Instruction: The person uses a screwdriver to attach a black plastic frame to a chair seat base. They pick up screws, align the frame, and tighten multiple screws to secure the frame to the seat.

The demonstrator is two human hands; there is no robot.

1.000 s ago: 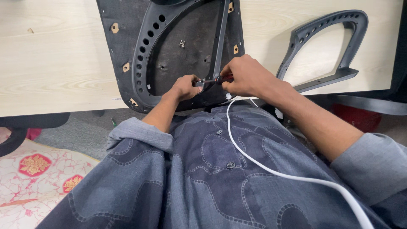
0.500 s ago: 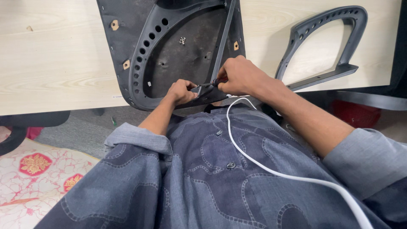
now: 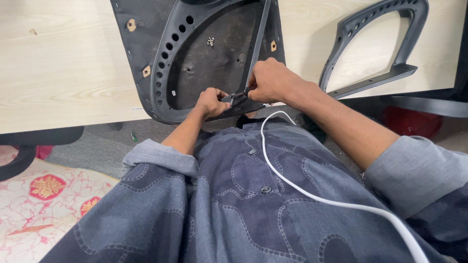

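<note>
1. The chair seat base (image 3: 195, 58) lies upside down on the pale wooden table (image 3: 63, 73), its near edge overhanging the table's front edge toward the person.
2. It is dark grey to black, with a raised curved plastic frame pierced by a row of round holes, and a rough, dusty panel inside that curve.
3. Small tan square tabs sit on its fabric border, and a little cluster of screws (image 3: 210, 42) rests on the inner panel.
4. The left hand (image 3: 212, 101) is curled shut at the near rim of the seat base, fingertips pinching a small dark metal piece.
5. The right hand (image 3: 272, 80) is closed in a fist around a slim tool (image 3: 238, 96), whose tip meets the left fingers; it may be a screwdriver or hex key, but too little shows to tell.
6. A separate grey armrest frame (image 3: 375, 48) lies on the table to the right, well apart from the hands.
7. A white cable (image 3: 312, 195) runs across the person's blue patterned shirt.
8. Hidden or cut off: the top of the seat base leaves the picture, the fastener under the fingers is covered, and the tool's handle is buried in the fist.
</note>
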